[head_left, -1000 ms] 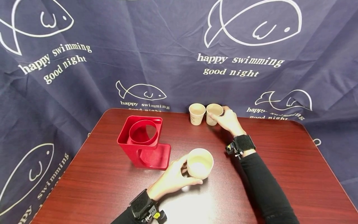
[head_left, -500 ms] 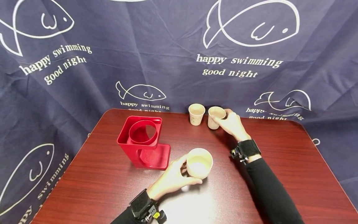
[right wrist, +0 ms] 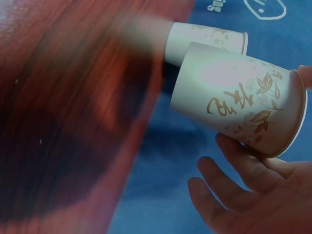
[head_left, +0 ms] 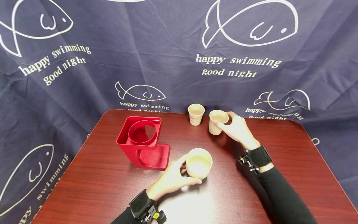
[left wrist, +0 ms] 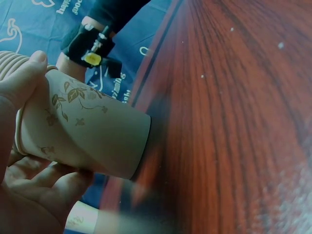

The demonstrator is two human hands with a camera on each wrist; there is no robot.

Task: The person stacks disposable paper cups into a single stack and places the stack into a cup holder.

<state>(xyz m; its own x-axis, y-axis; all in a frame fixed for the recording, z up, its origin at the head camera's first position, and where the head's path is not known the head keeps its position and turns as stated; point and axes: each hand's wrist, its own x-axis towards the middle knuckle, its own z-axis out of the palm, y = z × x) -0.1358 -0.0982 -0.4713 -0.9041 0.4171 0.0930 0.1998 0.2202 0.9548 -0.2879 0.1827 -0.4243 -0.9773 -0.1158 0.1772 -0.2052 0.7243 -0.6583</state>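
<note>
My left hand point(head_left: 174, 176) grips a stack of nested paper cups point(head_left: 199, 165) near the middle of the table. Several rims show at its top end, and leaf prints cover the outermost cup point(left wrist: 87, 122) in the left wrist view. Further back, my right hand point(head_left: 237, 129) pinches one paper cup point(head_left: 214, 128) near its rim, thumb in front. In the right wrist view this cup point(right wrist: 229, 92) has brown leaf prints and writing, and is clear of the table. Behind and left of it another paper cup point(head_left: 195, 119) stands upright.
A red plastic holder point(head_left: 139, 146) with a round ring on top and a flat base stands left of the left hand. The dark red wooden table point(head_left: 92, 180) ends at a blue curtain point(head_left: 173, 56) printed with white fish.
My right hand has lifted its paper cup and brought it towards me and slightly right, away from the other standing cup. The left hand and its stack have stayed put.
</note>
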